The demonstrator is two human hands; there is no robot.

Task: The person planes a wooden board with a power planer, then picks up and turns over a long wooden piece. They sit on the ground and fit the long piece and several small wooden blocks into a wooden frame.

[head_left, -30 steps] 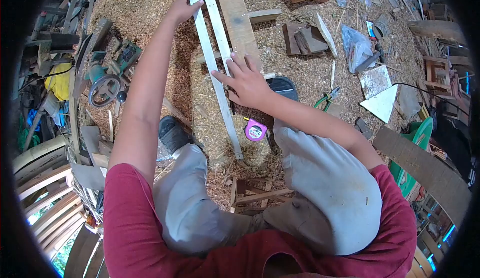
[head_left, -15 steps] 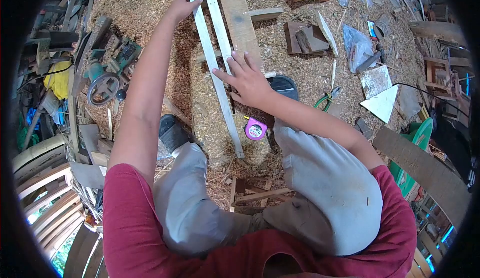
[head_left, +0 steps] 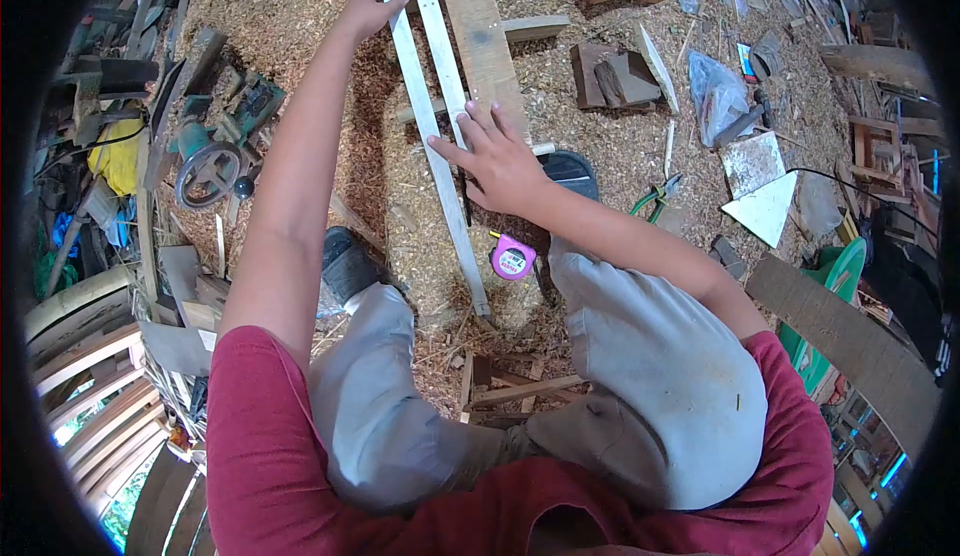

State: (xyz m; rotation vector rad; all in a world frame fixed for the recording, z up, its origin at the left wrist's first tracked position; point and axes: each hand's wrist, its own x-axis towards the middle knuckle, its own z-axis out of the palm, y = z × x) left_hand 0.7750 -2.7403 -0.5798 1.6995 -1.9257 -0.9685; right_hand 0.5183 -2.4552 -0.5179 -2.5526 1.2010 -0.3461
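Observation:
My left hand [head_left: 372, 10] is closed around the far end of a long, narrow pale wooden strip [head_left: 440, 171]. A second, shorter strip [head_left: 441, 51] lies to its right, roughly alongside it. Cross pieces show beneath the strips. My right hand [head_left: 505, 164] rests spread over the strips and the near end of a wide wooden board [head_left: 475, 36], its fingers apart. Below it on the sawdust-covered surface sits a pink tape measure [head_left: 512, 258], with a short bit of yellow blade showing.
Green-handled pliers [head_left: 655, 198] lie to the right on the sawdust. Beyond them are a plastic bag [head_left: 715, 96], a white triangular piece [head_left: 763, 203] and dark wood blocks [head_left: 620, 78]. A machine with a handwheel [head_left: 208, 176] stands at left. A green plastic chair [head_left: 825, 296] is at right.

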